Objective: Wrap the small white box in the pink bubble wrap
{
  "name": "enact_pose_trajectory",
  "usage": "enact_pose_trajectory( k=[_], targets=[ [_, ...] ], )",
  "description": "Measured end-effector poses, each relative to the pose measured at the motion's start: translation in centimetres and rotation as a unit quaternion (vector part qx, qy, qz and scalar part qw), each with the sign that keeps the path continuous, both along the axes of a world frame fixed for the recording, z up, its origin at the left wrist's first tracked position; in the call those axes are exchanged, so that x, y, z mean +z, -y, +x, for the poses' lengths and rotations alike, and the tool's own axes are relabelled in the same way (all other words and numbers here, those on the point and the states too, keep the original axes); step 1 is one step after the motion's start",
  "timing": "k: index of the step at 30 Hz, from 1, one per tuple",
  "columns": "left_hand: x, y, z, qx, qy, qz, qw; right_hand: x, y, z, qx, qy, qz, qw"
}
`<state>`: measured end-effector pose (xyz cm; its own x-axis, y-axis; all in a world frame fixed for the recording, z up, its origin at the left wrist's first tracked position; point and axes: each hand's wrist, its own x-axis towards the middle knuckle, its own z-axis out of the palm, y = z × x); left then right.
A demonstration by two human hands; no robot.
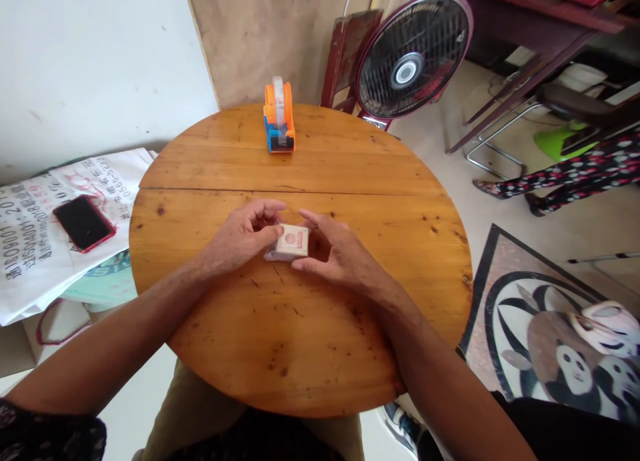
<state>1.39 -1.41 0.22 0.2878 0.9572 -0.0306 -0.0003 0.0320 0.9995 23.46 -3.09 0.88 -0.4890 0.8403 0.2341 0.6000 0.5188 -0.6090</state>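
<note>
A small pale box (pixel 293 240) with red print on its top sits near the middle of the round wooden table (pixel 280 341). Crinkled clear plastic shows along its left and lower sides. The thumb of my left hand (pixel 245 231) presses on the box's upper left corner, its fingers curled behind, partly hidden. On the other side, my right hand (pixel 345 251) curves around the box with thumb and fingers spread apart. Its thumb tip is close to the box's lower edge; I cannot tell whether it touches.
An orange and blue tape dispenser (pixel 280 118) stands at the table's far edge. Behind it to the right is a fan (pixel 410 61). A phone (pixel 85 222) lies on white printed sacks (pixel 30 201) at left. A person's legs (pixel 575 171) show at right, above a panda mat (pixel 510 314).
</note>
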Motion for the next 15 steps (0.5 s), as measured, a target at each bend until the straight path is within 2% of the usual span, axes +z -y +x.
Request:
enact_pose_trajectory(
  k=[7, 15],
  targets=[
    [-0.2, -0.3, -0.3, -0.008, 0.011, 0.018, 1.0, 1.8, 0.4, 0.0, -0.012, -0.019, 0.063, 0.998],
    [-0.1, -0.3, -0.3, -0.024, 0.0, 0.006, 1.0, 0.4, 0.3, -0.1, 0.022, -0.012, 0.038, 0.999]
  ],
)
